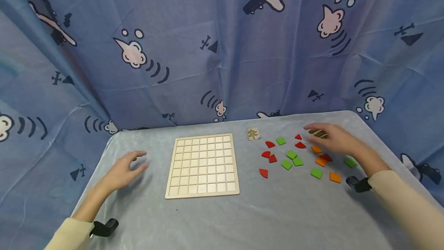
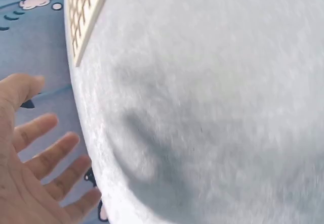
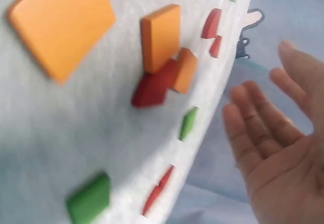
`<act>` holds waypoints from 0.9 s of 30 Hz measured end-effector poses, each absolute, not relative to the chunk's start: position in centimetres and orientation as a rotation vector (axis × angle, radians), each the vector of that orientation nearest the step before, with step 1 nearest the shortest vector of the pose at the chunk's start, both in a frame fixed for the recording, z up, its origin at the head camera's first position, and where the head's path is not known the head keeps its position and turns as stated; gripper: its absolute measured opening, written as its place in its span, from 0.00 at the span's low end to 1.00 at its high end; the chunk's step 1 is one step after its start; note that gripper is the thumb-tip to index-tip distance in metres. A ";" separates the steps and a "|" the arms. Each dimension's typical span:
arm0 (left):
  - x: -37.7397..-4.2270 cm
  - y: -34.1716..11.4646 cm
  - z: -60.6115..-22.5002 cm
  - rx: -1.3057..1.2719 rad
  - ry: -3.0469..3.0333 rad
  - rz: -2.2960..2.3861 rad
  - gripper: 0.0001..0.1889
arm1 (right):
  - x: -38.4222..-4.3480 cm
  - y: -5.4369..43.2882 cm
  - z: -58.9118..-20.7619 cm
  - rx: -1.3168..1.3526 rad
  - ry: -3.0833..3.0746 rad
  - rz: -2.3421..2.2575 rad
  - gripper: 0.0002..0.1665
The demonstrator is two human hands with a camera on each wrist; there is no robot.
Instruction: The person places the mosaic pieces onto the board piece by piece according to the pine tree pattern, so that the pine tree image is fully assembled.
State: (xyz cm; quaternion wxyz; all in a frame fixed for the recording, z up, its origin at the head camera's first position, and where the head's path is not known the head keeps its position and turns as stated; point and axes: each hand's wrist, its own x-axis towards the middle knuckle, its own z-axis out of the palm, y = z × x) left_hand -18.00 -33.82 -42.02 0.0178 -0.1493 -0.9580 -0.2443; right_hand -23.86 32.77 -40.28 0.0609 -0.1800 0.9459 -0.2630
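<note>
My left hand (image 1: 122,171) hovers over the cloth left of a wooden grid board (image 1: 202,166), fingers apart and holding nothing. In the left wrist view the fingers of that hand (image 2: 45,173) are spread, and a corner of the board shows at the top. On the far right, my right hand (image 1: 333,139) is above loose flat pieces, close to a green piece (image 1: 316,132) that it partly hides. The right wrist view shows this hand (image 3: 276,138) with relaxed fingers and no piece in it. Below it lie orange squares (image 3: 63,27) and a dark red piece (image 3: 152,87).
Several red pieces (image 1: 263,173) and green squares (image 1: 286,164) are scattered between the board and my right hand. A small patterned square (image 1: 253,134) lies near the board's upper right corner. Behind the table (image 1: 208,223) hangs a blue printed curtain (image 1: 180,41).
</note>
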 end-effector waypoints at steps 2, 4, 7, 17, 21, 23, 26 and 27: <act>-18.1 -33.6 -42.1 -0.451 -2.965 -0.888 0.23 | -24.3 32.9 -40.8 -0.521 2.856 -0.877 0.26; -18.2 -33.4 -42.3 -0.445 -2.946 -1.010 0.22 | -24.7 32.9 -41.2 -0.486 2.863 -0.933 0.24; -18.4 -33.0 -42.6 -0.459 -2.922 -1.164 0.23 | -25.1 32.9 -41.6 -0.454 2.868 -1.004 0.23; -19.7 -31.3 -44.1 -0.553 -2.910 -1.222 0.27 | -26.0 32.4 -42.4 -0.386 2.803 -1.154 0.25; -20.0 -30.6 -44.4 -0.579 -2.918 -1.186 0.28 | -26.3 32.1 -42.4 -0.350 2.787 -1.148 0.27; -20.0 -30.2 -44.4 -0.582 -2.929 -1.161 0.29 | -26.4 32.0 -42.4 -0.344 2.778 -1.152 0.27; -20.1 -30.0 -44.4 -0.582 -2.942 -1.127 0.30 | -26.5 31.8 -42.6 -0.354 2.767 -1.174 0.28; -20.1 -29.9 -44.4 -0.582 -2.945 -1.117 0.30 | -26.6 31.7 -42.7 -0.365 2.765 -1.183 0.28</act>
